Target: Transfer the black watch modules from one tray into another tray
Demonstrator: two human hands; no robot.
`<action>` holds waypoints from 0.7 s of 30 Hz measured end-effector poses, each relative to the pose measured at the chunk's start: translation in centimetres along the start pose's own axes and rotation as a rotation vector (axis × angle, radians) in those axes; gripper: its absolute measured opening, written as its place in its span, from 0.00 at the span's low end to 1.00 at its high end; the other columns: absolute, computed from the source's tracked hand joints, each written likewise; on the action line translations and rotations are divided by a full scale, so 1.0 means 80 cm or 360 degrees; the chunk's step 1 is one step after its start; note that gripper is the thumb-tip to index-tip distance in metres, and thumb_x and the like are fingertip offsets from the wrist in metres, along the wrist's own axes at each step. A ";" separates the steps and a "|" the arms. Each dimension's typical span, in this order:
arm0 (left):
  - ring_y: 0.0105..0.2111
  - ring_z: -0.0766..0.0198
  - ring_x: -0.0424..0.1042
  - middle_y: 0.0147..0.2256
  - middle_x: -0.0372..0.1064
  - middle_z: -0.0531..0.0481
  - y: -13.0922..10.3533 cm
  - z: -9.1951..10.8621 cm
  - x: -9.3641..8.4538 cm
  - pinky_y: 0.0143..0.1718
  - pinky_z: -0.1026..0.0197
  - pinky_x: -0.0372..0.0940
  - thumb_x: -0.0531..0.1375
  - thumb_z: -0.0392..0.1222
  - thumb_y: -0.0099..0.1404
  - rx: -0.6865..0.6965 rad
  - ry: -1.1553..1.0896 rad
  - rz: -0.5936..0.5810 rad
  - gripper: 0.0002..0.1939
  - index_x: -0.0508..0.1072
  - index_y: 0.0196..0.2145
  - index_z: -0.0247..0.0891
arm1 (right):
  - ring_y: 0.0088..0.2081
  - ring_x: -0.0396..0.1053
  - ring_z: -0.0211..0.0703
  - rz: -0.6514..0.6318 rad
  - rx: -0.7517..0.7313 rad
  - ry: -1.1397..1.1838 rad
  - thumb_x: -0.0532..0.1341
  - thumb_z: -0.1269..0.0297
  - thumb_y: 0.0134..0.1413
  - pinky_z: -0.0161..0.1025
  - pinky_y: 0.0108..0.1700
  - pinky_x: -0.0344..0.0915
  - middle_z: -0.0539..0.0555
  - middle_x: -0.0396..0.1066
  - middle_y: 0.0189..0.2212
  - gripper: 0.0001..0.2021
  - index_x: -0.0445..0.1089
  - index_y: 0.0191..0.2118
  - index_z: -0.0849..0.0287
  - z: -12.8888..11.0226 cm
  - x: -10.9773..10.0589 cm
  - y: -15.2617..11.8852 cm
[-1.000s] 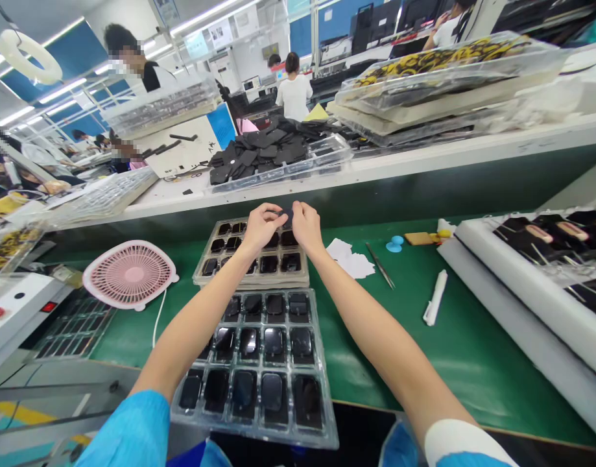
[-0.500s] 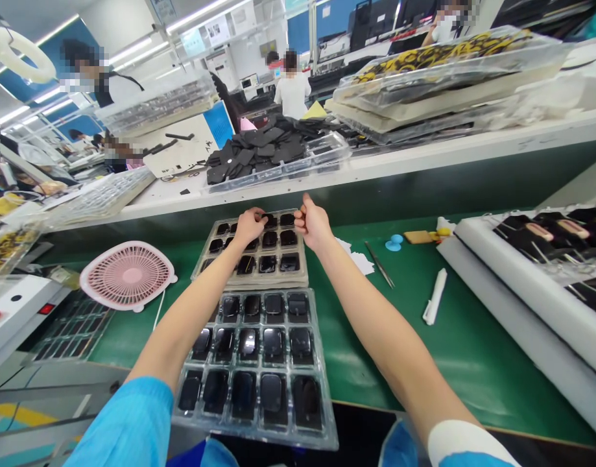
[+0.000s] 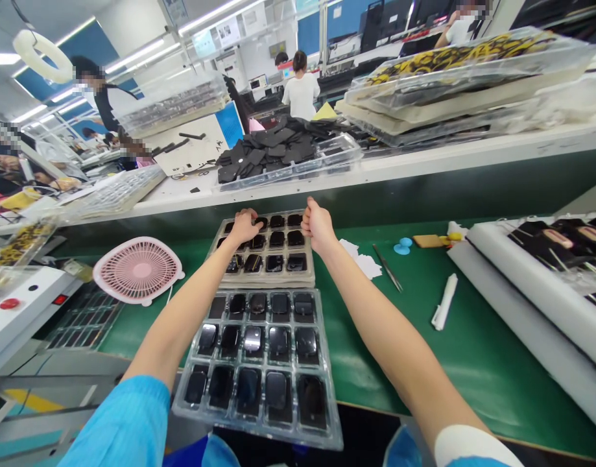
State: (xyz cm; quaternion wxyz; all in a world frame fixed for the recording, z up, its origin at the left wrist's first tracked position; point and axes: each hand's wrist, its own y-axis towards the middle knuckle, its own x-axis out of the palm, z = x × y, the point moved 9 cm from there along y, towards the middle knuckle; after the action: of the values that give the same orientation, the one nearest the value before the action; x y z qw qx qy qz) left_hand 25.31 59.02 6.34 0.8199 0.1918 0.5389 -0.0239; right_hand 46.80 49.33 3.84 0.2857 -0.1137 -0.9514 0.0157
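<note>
Two clear trays of dark, glossy rounded-square pieces lie one behind the other on the green mat. My left hand (image 3: 245, 227) rests over the upper left part of the far tray (image 3: 268, 283), its fingers bent at a black piece (image 3: 261, 222) in the back row. Whether it grips that piece is hard to see. At the far tray's right edge, my right hand (image 3: 318, 224) is raised and closed, and what its fingers hold, if anything, is hidden. The near tray (image 3: 331, 389) sits between my forearms.
A pink fan (image 3: 141, 269) stands at left. Right of the trays are white paper (image 3: 368, 264), tweezers (image 3: 388, 268), a blue item (image 3: 403, 246) and a white pen (image 3: 444, 302). Grey foam (image 3: 521, 292) lies at far right. The shelf (image 3: 181, 193) holds black pieces; people are behind.
The whole view has shifted slightly right. My left hand has moved a little left over the far tray, showing more of the back row. My right hand's fingers are curled more tightly.
</note>
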 end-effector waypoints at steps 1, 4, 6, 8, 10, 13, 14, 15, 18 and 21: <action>0.50 0.46 0.71 0.43 0.73 0.41 -0.002 0.003 -0.005 0.56 0.48 0.64 0.67 0.37 0.61 0.0013 -0.0084 0.0022 0.09 0.72 0.39 0.39 | 0.18 0.36 0.31 -0.0019 0.0010 -0.0011 0.54 0.55 0.74 0.33 0.18 0.36 0.40 0.40 0.17 0.25 0.44 0.25 0.53 0.000 0.002 -0.001; 0.39 0.53 0.72 0.34 0.72 0.49 -0.014 0.009 -0.025 0.47 0.53 0.66 0.68 0.35 0.57 0.0014 -0.0396 0.0158 0.12 0.71 0.38 0.41 | 0.19 0.37 0.33 -0.0063 -0.0019 -0.0182 0.55 0.57 0.73 0.36 0.21 0.36 0.41 0.39 0.18 0.25 0.44 0.24 0.52 0.001 0.006 -0.002; 0.35 0.57 0.71 0.31 0.72 0.51 -0.028 0.012 -0.036 0.43 0.55 0.67 0.68 0.35 0.56 -0.0053 -0.0708 0.0296 0.12 0.72 0.38 0.40 | 0.21 0.40 0.34 -0.0066 -0.0181 -0.0482 0.56 0.55 0.72 0.37 0.25 0.41 0.43 0.42 0.18 0.26 0.46 0.23 0.53 -0.007 0.007 -0.004; 0.34 0.59 0.73 0.32 0.74 0.49 -0.045 0.021 -0.037 0.41 0.56 0.68 0.69 0.38 0.56 -0.0135 -0.1086 0.0351 0.13 0.75 0.39 0.38 | 0.24 0.48 0.37 -0.0045 -0.0428 -0.0879 0.56 0.50 0.73 0.39 0.29 0.47 0.45 0.49 0.19 0.27 0.49 0.22 0.53 -0.018 0.013 -0.010; 0.33 0.60 0.74 0.32 0.75 0.49 -0.062 0.040 -0.029 0.38 0.57 0.70 0.72 0.42 0.54 -0.0184 -0.1413 0.0275 0.17 0.77 0.40 0.36 | 0.29 0.56 0.41 -0.0055 -0.0606 -0.1187 0.55 0.45 0.73 0.40 0.35 0.52 0.49 0.60 0.22 0.27 0.56 0.24 0.54 -0.021 0.023 -0.020; 0.30 0.61 0.74 0.29 0.76 0.50 -0.084 0.082 -0.019 0.35 0.58 0.71 0.77 0.44 0.48 -0.0152 -0.1660 0.0121 0.22 0.79 0.39 0.35 | 0.35 0.65 0.46 -0.0185 -0.0688 -0.1294 0.53 0.42 0.72 0.41 0.40 0.56 0.51 0.69 0.28 0.23 0.63 0.30 0.53 -0.013 0.042 -0.033; 0.28 0.62 0.73 0.28 0.75 0.50 -0.090 0.094 -0.018 0.35 0.58 0.72 0.78 0.44 0.47 -0.0137 -0.1698 0.0097 0.22 0.79 0.38 0.34 | 0.36 0.66 0.46 -0.0215 -0.0730 -0.1270 0.53 0.43 0.72 0.41 0.41 0.56 0.51 0.70 0.29 0.22 0.63 0.31 0.53 -0.012 0.047 -0.037; 0.27 0.63 0.73 0.27 0.74 0.51 -0.095 0.104 -0.017 0.34 0.59 0.72 0.79 0.44 0.46 -0.0129 -0.1726 0.0090 0.22 0.79 0.37 0.34 | 0.36 0.66 0.46 -0.0214 -0.0782 -0.1232 0.52 0.44 0.73 0.41 0.41 0.57 0.51 0.70 0.29 0.21 0.62 0.31 0.53 -0.012 0.050 -0.040; 0.25 0.65 0.71 0.24 0.73 0.53 -0.101 0.116 -0.014 0.31 0.60 0.71 0.79 0.43 0.48 -0.0127 -0.1785 0.0119 0.21 0.78 0.36 0.34 | 0.34 0.65 0.45 -0.0009 -0.0912 -0.1072 0.50 0.46 0.73 0.41 0.39 0.58 0.52 0.69 0.28 0.23 0.60 0.28 0.53 -0.021 0.038 -0.041; 0.26 0.64 0.72 0.27 0.75 0.51 -0.091 0.101 -0.009 0.31 0.60 0.71 0.75 0.40 0.54 -0.0124 -0.1737 0.0178 0.15 0.79 0.38 0.35 | 0.29 0.60 0.42 0.0118 -0.0766 -0.0834 0.52 0.41 0.71 0.40 0.32 0.57 0.51 0.63 0.24 0.26 0.58 0.26 0.53 -0.015 0.017 -0.025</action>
State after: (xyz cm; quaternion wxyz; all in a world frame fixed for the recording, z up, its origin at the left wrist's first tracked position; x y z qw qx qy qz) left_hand 30.32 49.38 7.66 0.9868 0.1495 0.0249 -0.0564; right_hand 45.99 47.66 5.77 -0.0038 -0.2045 -0.9640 -0.1700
